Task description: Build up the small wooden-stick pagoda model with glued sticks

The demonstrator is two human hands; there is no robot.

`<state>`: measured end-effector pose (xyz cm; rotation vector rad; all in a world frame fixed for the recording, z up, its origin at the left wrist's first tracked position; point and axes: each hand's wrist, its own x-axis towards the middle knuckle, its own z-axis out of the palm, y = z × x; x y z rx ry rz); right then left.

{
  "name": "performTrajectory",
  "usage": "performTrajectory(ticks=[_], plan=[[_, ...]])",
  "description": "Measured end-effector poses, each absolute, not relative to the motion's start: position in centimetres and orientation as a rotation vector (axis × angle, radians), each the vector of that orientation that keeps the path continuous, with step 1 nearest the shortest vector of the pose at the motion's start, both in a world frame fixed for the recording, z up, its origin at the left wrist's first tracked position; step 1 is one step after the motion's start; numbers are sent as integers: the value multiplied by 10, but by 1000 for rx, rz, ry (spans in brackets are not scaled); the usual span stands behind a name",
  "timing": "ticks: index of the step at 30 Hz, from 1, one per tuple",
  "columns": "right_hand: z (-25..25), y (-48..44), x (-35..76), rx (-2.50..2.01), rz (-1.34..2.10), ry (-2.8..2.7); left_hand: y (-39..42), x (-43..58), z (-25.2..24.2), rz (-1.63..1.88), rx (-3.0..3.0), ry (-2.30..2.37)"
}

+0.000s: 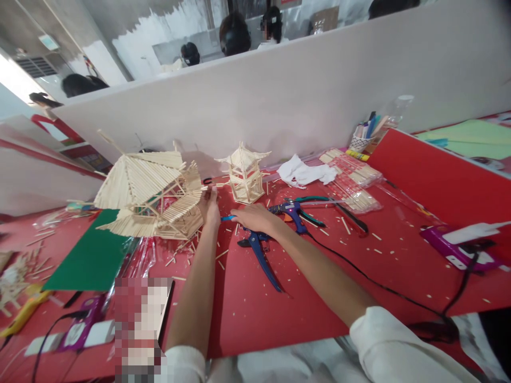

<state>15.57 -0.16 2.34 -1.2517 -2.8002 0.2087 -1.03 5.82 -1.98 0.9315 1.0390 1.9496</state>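
Note:
My left hand (pixel 210 206) is raised against the right eave of a large stick-built pagoda model (pixel 149 194), its fingers pinched on the roof edge. My right hand (pixel 255 218) lies palm down, fingers stretched to the left, over the head of blue-handled cutters (pixel 261 258) on the red table (pixel 303 298). A small blue piece (pixel 227 218) pokes out past its fingertips. A smaller stick pagoda (pixel 245 173) stands just behind both hands. A blue glue gun (pixel 294 210) lies right of my right hand, its black cord running off to the right.
Bagged sticks (pixel 351 178), a white cloth (pixel 299 171) and a pen cup (pixel 365 135) sit at the back right. A purple device (pixel 459 247) is at the right, a green sheet (pixel 91 255) at the left. Stick offcuts litter the table. People sit beyond the white partition (pixel 319 85).

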Motion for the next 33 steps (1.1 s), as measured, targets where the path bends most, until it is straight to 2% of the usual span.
performTrajectory(ticks=[12,24,33], plan=[[21,3,157,-1148,42,-2742,61,-15,-24,1925,971,1103],[49,7,174,-802,343,-2720,66,-18,-28,1921,960,1052],[31,11,160,-824,421,-2676,68,-21,-30,1894,938,1081]])
